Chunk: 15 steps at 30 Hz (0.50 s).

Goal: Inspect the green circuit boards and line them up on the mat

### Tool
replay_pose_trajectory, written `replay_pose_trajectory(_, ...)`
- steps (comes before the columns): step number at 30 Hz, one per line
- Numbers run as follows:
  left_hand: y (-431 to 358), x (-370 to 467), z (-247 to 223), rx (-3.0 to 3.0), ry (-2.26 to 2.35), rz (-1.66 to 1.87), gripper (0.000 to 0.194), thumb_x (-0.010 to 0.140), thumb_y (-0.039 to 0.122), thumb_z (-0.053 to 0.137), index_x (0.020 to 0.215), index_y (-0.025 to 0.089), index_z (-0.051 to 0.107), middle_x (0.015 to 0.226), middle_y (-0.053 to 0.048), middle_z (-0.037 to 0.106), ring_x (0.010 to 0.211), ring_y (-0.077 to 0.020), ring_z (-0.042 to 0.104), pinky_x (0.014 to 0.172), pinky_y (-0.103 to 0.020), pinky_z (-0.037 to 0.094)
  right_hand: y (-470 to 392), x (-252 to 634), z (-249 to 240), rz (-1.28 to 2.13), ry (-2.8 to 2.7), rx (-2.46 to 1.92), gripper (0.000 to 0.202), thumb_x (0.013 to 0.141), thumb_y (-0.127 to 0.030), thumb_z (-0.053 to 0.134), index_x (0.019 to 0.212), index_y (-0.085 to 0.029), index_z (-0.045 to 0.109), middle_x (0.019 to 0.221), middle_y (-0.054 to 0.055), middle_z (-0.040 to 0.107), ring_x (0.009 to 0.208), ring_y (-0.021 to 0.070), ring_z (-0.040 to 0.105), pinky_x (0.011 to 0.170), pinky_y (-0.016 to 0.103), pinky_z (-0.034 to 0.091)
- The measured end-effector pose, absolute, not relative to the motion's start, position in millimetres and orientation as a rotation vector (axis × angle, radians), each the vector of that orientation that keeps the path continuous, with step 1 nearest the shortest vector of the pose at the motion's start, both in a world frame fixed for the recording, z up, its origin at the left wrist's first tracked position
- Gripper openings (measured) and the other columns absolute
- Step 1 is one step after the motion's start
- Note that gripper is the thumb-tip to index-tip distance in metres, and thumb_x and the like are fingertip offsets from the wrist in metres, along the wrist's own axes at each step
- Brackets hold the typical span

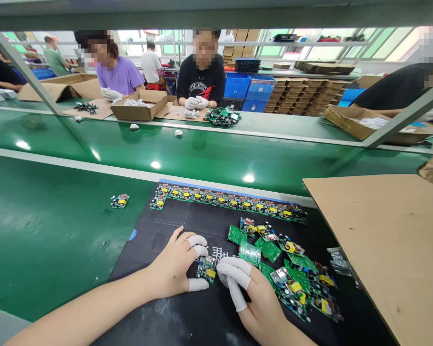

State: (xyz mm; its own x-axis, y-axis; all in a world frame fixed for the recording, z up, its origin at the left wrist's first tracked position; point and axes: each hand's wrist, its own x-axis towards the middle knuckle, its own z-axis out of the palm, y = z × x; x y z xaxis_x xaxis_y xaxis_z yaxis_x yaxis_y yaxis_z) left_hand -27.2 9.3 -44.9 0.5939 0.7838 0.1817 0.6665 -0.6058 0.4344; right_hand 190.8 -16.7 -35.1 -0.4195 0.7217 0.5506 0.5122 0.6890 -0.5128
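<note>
A small circuit board [206,269] with a yellow part on it is low over the black mat [140,259]. My left hand [175,264] grips it by its left side, thumb below and fingers above, with white finger cots on the tips. Close to the board's right edge is my right hand [258,295], its covered fingers pinched together. What those fingers hold, if anything, is hidden. A loose pile of circuit boards [292,274], some green side up, lies to the right of my hands. Along the mat's far edge runs a neat row of boards [221,199].
One board [120,201] lies apart on the green bench at left. A cardboard sheet [375,221] covers the right side, with clear plastic [339,262] beside it. Beyond the green belt [209,149], co-workers [202,72] sit by boxes and boards. A metal beam crosses overhead.
</note>
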Motion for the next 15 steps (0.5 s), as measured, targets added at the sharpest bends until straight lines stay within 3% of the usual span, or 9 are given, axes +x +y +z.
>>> replay_pose_trajectory(6, 9, -27, -47, 2.525, 1.160, 0.547, 0.048, 0.067, 0.035, 0.075, 0.107, 0.024, 0.051, 0.116, -0.005, 0.057, 0.112, -0.0242, 0.051, 0.112, -0.056, 0.021, -15, 189, -37, 0.147, -2.147, -0.989, 0.034, 0.083, -0.010, 0.050, 0.113, -0.022, 0.060, 0.097, 0.007, 0.069, 0.088, 0.0193, 0.063, 0.077, 0.036, 0.055)
replay_pose_trajectory(15, 15, -27, -38, 2.482, 1.084, 0.516, 0.046, 0.068, 0.040, 0.075, 0.106, 0.027, 0.053, 0.113, -0.003, 0.058, 0.107, -0.0221, 0.053, 0.112, -0.056, 0.021, -10, 197, -52, -0.138, -2.350, -0.879, 0.058, 0.071, -0.010, 0.050, 0.128, -0.019, 0.053, 0.110, 0.011, 0.065, 0.098, 0.0254, 0.059, 0.081, 0.040, 0.052)
